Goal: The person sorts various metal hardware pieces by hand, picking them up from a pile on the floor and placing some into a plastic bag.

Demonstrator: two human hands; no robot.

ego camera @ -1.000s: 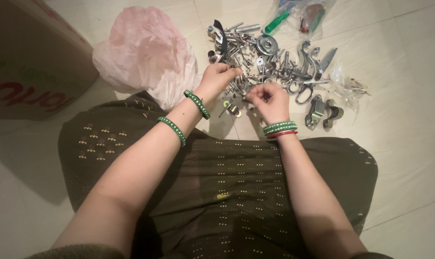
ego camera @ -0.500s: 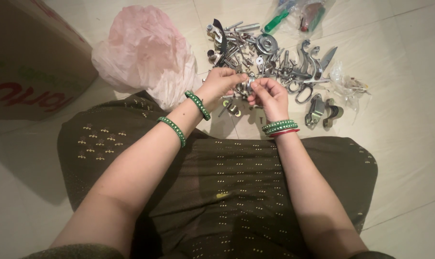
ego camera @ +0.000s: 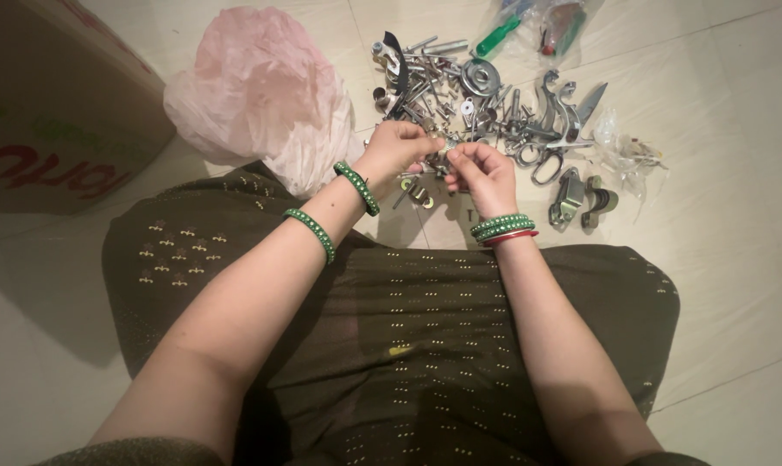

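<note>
Two hands, our left hand (ego camera: 397,147) and right hand (ego camera: 482,173), pinch one small metal fitting (ego camera: 444,152) together (twisting, we'd guess); hardware pile (ego camera: 477,99) at 12 o'clock; next needs steady fingertip grip.

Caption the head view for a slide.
Left hand and right hand pinch a small metal part over a hardware pile on the floor.
</note>
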